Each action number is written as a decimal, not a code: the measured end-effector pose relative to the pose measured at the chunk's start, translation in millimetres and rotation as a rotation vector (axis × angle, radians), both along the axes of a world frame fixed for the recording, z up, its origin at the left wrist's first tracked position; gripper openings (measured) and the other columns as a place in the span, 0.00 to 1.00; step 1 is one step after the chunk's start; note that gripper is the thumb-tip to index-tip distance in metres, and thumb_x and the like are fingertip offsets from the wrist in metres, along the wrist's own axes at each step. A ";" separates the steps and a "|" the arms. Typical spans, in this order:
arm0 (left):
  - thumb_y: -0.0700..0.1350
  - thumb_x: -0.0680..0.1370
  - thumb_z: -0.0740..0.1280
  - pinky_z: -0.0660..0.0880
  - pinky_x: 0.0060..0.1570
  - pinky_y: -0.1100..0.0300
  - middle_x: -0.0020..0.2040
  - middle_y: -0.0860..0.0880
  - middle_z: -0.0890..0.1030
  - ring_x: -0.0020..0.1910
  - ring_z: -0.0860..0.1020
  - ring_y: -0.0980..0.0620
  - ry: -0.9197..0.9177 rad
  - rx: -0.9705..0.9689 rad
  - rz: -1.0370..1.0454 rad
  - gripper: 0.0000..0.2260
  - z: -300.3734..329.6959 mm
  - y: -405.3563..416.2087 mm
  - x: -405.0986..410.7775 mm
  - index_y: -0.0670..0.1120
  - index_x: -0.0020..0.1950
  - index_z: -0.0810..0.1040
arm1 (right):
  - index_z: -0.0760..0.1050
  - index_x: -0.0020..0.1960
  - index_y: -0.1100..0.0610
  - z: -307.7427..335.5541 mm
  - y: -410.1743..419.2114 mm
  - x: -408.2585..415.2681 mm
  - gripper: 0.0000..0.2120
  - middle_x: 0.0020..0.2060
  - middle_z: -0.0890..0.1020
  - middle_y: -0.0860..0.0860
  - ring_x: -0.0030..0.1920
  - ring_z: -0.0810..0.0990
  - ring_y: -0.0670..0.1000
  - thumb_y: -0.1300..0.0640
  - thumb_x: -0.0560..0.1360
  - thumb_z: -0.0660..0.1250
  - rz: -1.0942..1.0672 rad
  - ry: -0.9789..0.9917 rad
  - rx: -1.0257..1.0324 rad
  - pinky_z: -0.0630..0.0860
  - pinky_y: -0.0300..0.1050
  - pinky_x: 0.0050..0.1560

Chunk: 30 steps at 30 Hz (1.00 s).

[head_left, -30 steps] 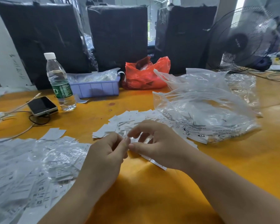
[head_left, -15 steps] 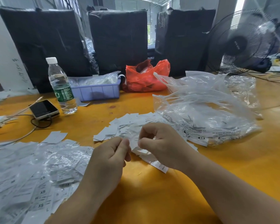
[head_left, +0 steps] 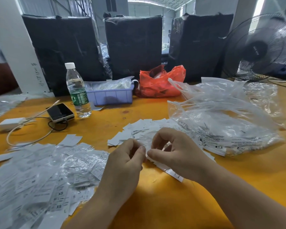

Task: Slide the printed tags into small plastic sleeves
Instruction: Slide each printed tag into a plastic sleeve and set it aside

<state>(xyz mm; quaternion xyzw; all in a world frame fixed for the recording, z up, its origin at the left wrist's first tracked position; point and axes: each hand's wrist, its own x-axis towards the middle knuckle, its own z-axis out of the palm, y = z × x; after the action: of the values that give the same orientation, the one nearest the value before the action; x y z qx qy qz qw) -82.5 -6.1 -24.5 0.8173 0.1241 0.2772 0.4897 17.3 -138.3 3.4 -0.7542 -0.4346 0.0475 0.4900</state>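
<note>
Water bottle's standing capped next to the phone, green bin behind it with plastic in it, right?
Not quite: the bin is pale purple, not green, as the head view shows. The rest holds: the water bottle stands upright with its white cap on, next to the phone, and the bin behind it has clear plastic in it.

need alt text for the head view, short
Two bare hands, left hand and right hand, pinch a small plastic sleeve over an orange table, between a pile of sleeved tags and loose tags.
</note>
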 end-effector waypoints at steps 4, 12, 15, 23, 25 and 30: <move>0.49 0.81 0.62 0.70 0.30 0.65 0.36 0.49 0.79 0.35 0.77 0.51 0.026 -0.013 -0.025 0.12 -1.4 0.1 1.1 0.53 0.38 0.77 | 0.77 0.45 0.51 2.2 -0.2 0.5 0.09 0.42 0.79 0.43 0.43 0.79 0.46 0.48 0.71 0.74 -0.034 0.042 0.007 0.77 0.44 0.44; 0.53 0.74 0.58 0.69 0.31 0.58 0.33 0.50 0.79 0.35 0.75 0.45 0.007 0.002 -0.078 0.12 -0.3 -2.2 2.2 0.51 0.35 0.76 | 0.79 0.40 0.54 3.6 0.8 0.7 0.03 0.39 0.79 0.47 0.41 0.78 0.46 0.59 0.73 0.69 -0.082 -0.005 -0.091 0.77 0.48 0.46; 0.53 0.75 0.58 0.68 0.32 0.54 0.33 0.50 0.78 0.35 0.75 0.44 -0.005 0.023 -0.083 0.12 0.6 -4.3 1.0 0.52 0.35 0.76 | 0.79 0.49 0.51 1.3 0.7 2.3 0.05 0.44 0.79 0.44 0.46 0.78 0.44 0.55 0.73 0.71 -0.094 0.013 -0.091 0.77 0.44 0.49; 0.55 0.75 0.59 0.68 0.34 0.53 0.34 0.45 0.77 0.38 0.74 0.42 -0.038 0.042 -0.069 0.14 5.0 -7.0 -1.7 0.47 0.36 0.75 | 0.70 0.68 0.54 2.7 -0.6 7.8 0.26 0.47 0.84 0.51 0.49 0.83 0.46 0.65 0.72 0.72 0.071 0.317 0.000 0.78 0.46 0.57; 0.54 0.75 0.59 0.66 0.33 0.57 0.35 0.42 0.76 0.38 0.74 0.41 -0.053 0.043 -0.058 0.15 4.6 -5.9 -1.7 0.45 0.36 0.74 | 0.73 0.63 0.56 5.8 -3.3 8.9 0.22 0.40 0.85 0.53 0.43 0.84 0.50 0.69 0.72 0.71 0.094 0.318 0.053 0.79 0.47 0.52; 0.46 0.81 0.62 0.66 0.29 0.65 0.34 0.44 0.77 0.34 0.74 0.45 -0.015 0.007 -0.061 0.13 2.4 -2.9 -0.1 0.46 0.37 0.76 | 0.76 0.59 0.55 9.0 -5.9 14.0 0.20 0.37 0.84 0.54 0.40 0.84 0.50 0.68 0.70 0.74 0.073 0.282 0.076 0.80 0.43 0.47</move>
<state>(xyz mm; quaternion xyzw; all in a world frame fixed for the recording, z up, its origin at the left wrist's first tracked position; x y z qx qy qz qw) -82.7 -9.0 -22.2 0.8201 0.0945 0.2690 0.4961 31.3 -144.2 12.4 -0.7047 -0.3902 0.1543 0.5721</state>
